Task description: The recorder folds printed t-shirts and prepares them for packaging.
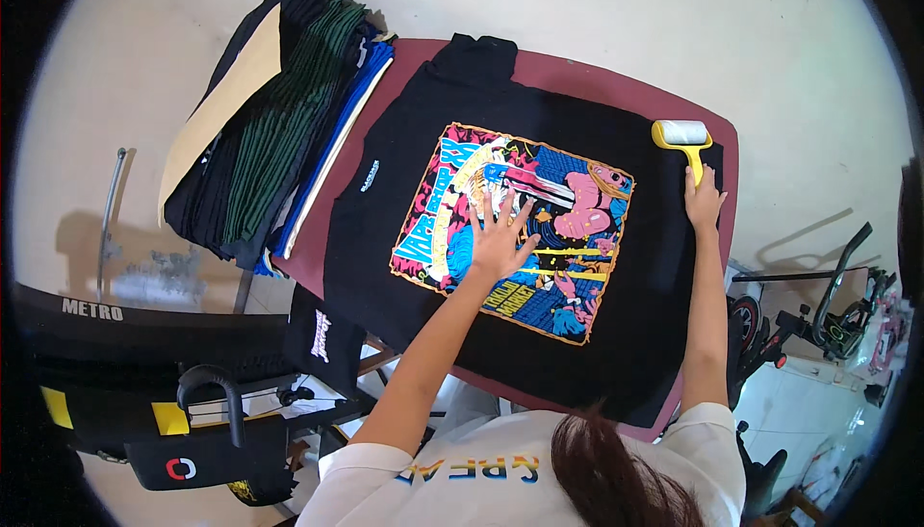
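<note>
A black T-shirt (635,363) with a large colourful square print (568,267) lies spread out, its collar toward the left. My left hand (502,243) rests on the print with its fingers spread, holding nothing. At the shirt's far right corner, my right hand (705,200) is wrapped round the yellow handle of a lint roller (683,137). The roller's white cylinder points away from me and lies over the shirt's edge. One black sleeve (322,339) hangs off the table's near left side; the other (476,60) lies at the far edge.
Under the shirt is a dark red table (616,79). A tall stack of folded garments (289,123), black, green and blue, stands at its left end with a tan sheet (221,128) against it. Black exercise equipment (192,354) is at lower left, and a bicycle-like frame (799,325) at right.
</note>
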`<state>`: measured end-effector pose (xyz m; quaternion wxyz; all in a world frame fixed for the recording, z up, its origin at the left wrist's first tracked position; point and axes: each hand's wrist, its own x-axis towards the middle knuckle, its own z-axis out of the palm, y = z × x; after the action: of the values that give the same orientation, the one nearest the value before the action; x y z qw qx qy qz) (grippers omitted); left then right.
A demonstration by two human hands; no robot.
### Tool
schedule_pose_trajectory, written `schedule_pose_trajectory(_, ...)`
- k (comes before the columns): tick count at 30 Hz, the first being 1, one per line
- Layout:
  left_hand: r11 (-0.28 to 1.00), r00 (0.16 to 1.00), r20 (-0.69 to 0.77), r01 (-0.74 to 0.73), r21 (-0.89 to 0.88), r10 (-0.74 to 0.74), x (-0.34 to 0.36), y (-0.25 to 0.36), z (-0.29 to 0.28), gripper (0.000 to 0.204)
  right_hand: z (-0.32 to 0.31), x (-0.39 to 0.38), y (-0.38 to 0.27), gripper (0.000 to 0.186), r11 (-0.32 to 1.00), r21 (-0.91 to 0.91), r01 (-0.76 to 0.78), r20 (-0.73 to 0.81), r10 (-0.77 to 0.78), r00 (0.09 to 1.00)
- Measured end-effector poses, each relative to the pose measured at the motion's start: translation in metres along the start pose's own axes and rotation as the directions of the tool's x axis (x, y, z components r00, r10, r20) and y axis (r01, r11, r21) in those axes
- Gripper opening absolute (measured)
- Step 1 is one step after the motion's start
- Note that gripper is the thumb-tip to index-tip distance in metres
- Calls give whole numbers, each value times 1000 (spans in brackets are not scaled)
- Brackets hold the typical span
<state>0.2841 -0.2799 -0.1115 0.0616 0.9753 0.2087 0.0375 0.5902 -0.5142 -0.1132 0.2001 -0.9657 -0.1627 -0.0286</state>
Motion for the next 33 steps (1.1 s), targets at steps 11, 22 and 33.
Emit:
schedule_pose_trajectory(11, 949, 964, 59, -245, -198, 261, -117, 83, -7, 70, -48, -90, -30, 29, 769, 639, 30, 50, -80, 996)
schedule_pose_trajectory(22, 456, 446, 117, -812, -365, 888, -188, 159, 21, 49, -155, -272, 46, 18, 628, 613, -480, 679, -107, 726)
schedule_pose_trajectory(33, 378, 133, 420, -722, -580, 898, -162, 169, -1, 42, -162, -273, 45, 25, 774, 399, -492, 827, -72, 558)
